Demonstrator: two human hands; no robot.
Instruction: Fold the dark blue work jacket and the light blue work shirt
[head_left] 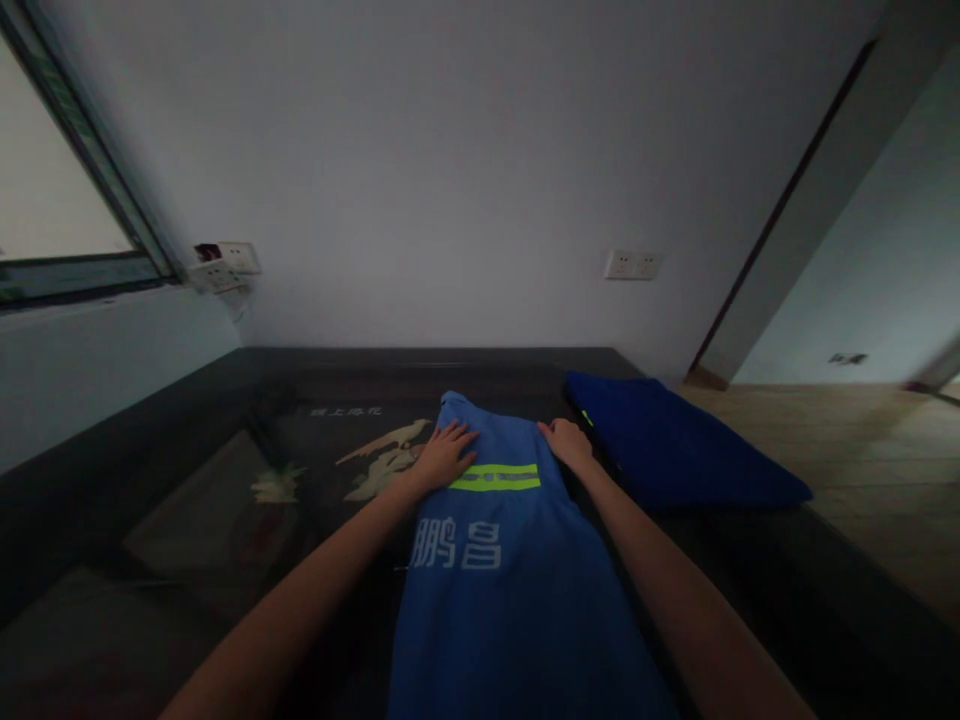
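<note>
A light blue garment [510, 590] with a yellow-green reflective stripe and white printed characters lies lengthwise on a dark glossy table [150, 520]. My left hand [447, 453] rests flat on its far left edge, fingers spread, just above the stripe. My right hand [568, 441] lies on the far right edge of the same garment, its fingers curled over the cloth's border. Both forearms reach forward along the garment's sides.
A folded darker blue garment [675, 450] lies on the table to the right, close to my right hand. The tabletop bears a pale bird and flower picture [382, 465]. Wall sockets [632, 264], a window at left, a doorway and tiled floor at right.
</note>
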